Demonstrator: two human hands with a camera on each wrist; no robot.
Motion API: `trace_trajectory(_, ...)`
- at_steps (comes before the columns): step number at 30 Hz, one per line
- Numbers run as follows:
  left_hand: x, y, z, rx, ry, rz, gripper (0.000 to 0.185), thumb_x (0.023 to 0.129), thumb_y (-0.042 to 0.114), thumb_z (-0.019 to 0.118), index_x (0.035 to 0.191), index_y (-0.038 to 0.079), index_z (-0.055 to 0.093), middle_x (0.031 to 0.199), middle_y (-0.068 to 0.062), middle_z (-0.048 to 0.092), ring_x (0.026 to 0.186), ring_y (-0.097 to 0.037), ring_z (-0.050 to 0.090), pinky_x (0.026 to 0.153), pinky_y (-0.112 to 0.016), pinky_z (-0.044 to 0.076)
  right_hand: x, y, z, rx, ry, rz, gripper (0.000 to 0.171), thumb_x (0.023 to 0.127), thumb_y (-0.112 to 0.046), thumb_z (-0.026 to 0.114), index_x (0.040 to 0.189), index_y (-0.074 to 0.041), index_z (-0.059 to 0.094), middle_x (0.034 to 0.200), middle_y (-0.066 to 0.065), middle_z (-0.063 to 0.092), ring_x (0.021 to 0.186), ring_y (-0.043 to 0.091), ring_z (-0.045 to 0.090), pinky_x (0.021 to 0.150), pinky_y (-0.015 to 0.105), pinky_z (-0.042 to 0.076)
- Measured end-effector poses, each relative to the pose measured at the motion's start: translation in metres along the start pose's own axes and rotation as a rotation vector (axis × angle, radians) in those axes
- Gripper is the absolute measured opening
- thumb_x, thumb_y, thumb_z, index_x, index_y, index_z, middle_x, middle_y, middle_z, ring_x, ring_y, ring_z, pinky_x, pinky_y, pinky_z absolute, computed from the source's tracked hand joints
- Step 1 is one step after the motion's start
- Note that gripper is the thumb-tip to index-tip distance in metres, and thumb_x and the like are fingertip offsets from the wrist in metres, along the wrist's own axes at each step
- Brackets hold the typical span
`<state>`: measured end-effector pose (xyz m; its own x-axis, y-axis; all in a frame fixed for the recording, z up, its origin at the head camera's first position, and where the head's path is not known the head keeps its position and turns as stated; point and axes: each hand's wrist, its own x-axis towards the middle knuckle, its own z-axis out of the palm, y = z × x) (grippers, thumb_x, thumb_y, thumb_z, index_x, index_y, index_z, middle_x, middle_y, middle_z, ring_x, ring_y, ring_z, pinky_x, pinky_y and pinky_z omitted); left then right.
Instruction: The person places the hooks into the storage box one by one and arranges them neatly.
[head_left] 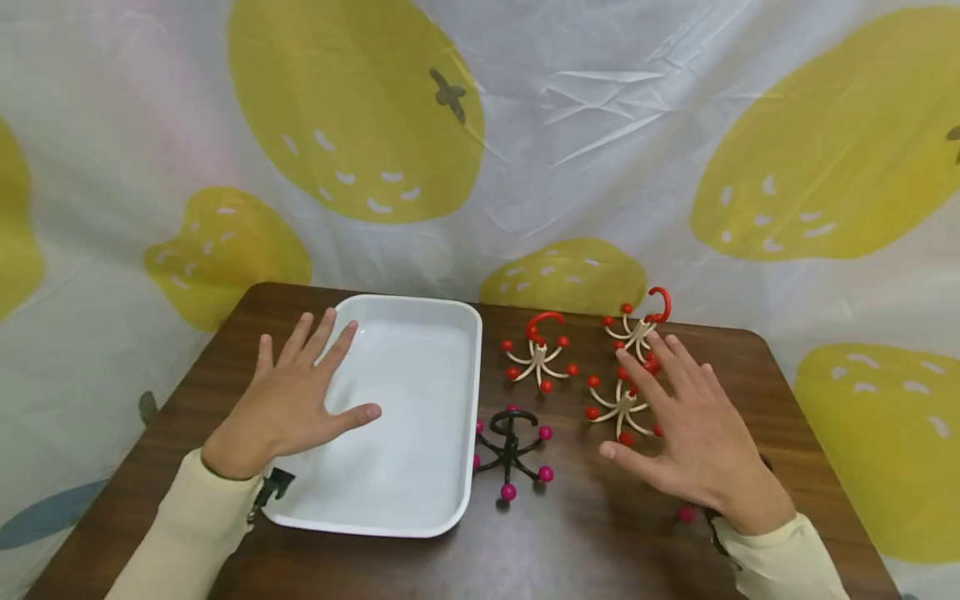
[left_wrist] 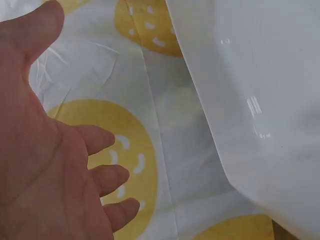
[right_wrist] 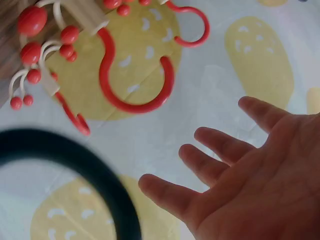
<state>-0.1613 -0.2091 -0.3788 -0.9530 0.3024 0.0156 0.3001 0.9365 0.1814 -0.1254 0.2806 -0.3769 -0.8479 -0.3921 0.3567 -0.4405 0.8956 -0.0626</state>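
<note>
My left hand (head_left: 300, 396) is spread flat over the left side of a white tray (head_left: 405, 502), fingers straight, holding nothing. In the left wrist view its palm and fingers (left_wrist: 107, 140) are bare, beside the tray wall (left_wrist: 200, 95). On the right, my right hand (head_left: 697, 442) is spread too, with nothing in it. It overlaps a cream multi-arm hook hanger (head_left: 624, 406) with red ball tips. Under its wrist, a second black hanger is mostly hidden, with a pink ball (head_left: 686, 514) showing. The right wrist view shows red hooks (right_wrist: 135, 107) and a blurred dark hook (right_wrist: 95, 170) near the fingers.
Another cream hanger (head_left: 539, 364) with a red hook stands right of the tray, and one more (head_left: 639, 335) stands near the back edge. A black hanger (head_left: 508, 454) with pink balls is close against the tray's right side. A lemon-print curtain (head_left: 570, 167) hangs behind the wooden table (head_left: 540, 558).
</note>
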Motion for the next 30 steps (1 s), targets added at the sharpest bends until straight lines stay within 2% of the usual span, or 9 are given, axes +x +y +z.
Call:
trace_trajectory(4,-0.004,-0.009,0.001,-0.006,0.008,-0.009,0.115,0.09,0.089,0.048,0.172,0.02,0.007,0.179,-0.013,-0.003,0.164,-0.045,0.0,0.119,-0.084,0.002,0.004,-0.004,0.004,0.033,0.034,-0.036,0.103,0.079,-0.067,0.08,0.165,-0.027,0.039,0.176,0.007,0.025,0.159,0.04,0.029,0.11,0.074,0.042)
trace_trajectory(9,-0.008,-0.022,0.005,-0.036,0.036,0.004,0.113,0.091,0.084,0.054,0.172,0.018,0.01,0.179,-0.016,0.003,0.163,-0.047,0.009,0.119,-0.082,0.012,0.006,-0.012,0.01,0.092,0.035,-0.033,0.094,0.085,-0.059,0.081,0.163,-0.024,0.042,0.17,0.011,0.035,0.149,0.037,0.045,0.09,0.06,0.058)
trace_trajectory(12,-0.01,-0.03,0.006,-0.059,0.063,0.01,0.111,0.091,0.08,0.059,0.171,0.016,0.016,0.178,-0.019,0.01,0.161,-0.049,0.016,0.12,-0.079,0.02,0.008,-0.017,0.014,0.121,0.033,-0.025,0.09,0.088,-0.056,0.08,0.163,-0.025,0.042,0.167,0.009,0.039,0.141,0.035,0.053,0.082,0.055,0.06)
trace_trajectory(16,-0.015,-0.037,0.003,-0.093,0.042,-0.013,0.11,0.092,0.079,0.061,0.171,0.015,0.019,0.177,-0.021,0.012,0.158,-0.052,0.022,0.114,-0.077,0.034,0.011,-0.022,0.019,0.153,0.03,-0.048,0.083,0.091,-0.052,0.079,0.161,-0.024,0.045,0.164,0.01,0.043,0.129,0.031,0.061,0.073,0.046,0.059)
trace_trajectory(18,-0.018,-0.04,0.001,-0.109,0.017,-0.032,0.109,0.092,0.079,0.06,0.17,0.014,0.02,0.177,-0.02,0.013,0.157,-0.053,0.023,0.109,-0.077,0.04,0.013,-0.025,0.021,0.169,0.032,-0.068,0.079,0.092,-0.049,0.079,0.16,-0.022,0.047,0.162,0.011,0.045,0.125,0.03,0.064,0.074,0.045,0.06)
trace_trajectory(20,-0.019,-0.043,0.001,-0.126,0.0,-0.044,0.108,0.092,0.079,0.06,0.17,0.014,0.023,0.177,-0.02,0.014,0.155,-0.054,0.025,0.106,-0.078,0.041,0.015,-0.027,0.024,0.188,0.033,-0.086,0.076,0.094,-0.045,0.078,0.159,-0.02,0.049,0.161,0.012,0.047,0.113,0.025,0.067,0.073,0.043,0.059)
trace_trajectory(25,-0.021,-0.057,0.007,-0.179,-0.026,-0.061,0.104,0.092,0.073,0.066,0.167,0.01,0.029,0.173,-0.026,0.021,0.152,-0.057,0.03,0.112,-0.078,0.035,0.022,-0.036,0.029,0.263,0.029,-0.126,0.069,0.094,-0.04,0.079,0.154,-0.017,0.053,0.156,0.006,0.052,0.122,0.022,0.063,0.093,0.047,0.059)
trace_trajectory(27,-0.021,-0.062,0.01,-0.199,-0.037,-0.071,0.103,0.093,0.069,0.068,0.166,0.008,0.03,0.171,-0.028,0.024,0.151,-0.057,0.031,0.112,-0.079,0.035,0.024,-0.041,0.031,0.287,0.038,-0.149,0.067,0.094,-0.038,0.08,0.151,-0.014,0.056,0.152,0.005,0.056,0.134,0.025,0.058,0.103,0.051,0.056)
trace_trajectory(30,-0.02,-0.067,0.015,-0.235,-0.044,-0.081,0.102,0.093,0.064,0.072,0.166,0.006,0.03,0.168,-0.03,0.031,0.149,-0.058,0.036,0.112,-0.078,0.036,0.027,-0.047,0.034,0.301,0.067,-0.178,0.065,0.092,-0.035,0.082,0.148,-0.012,0.059,0.146,0.005,0.06,0.13,0.024,0.061,0.102,0.05,0.056)
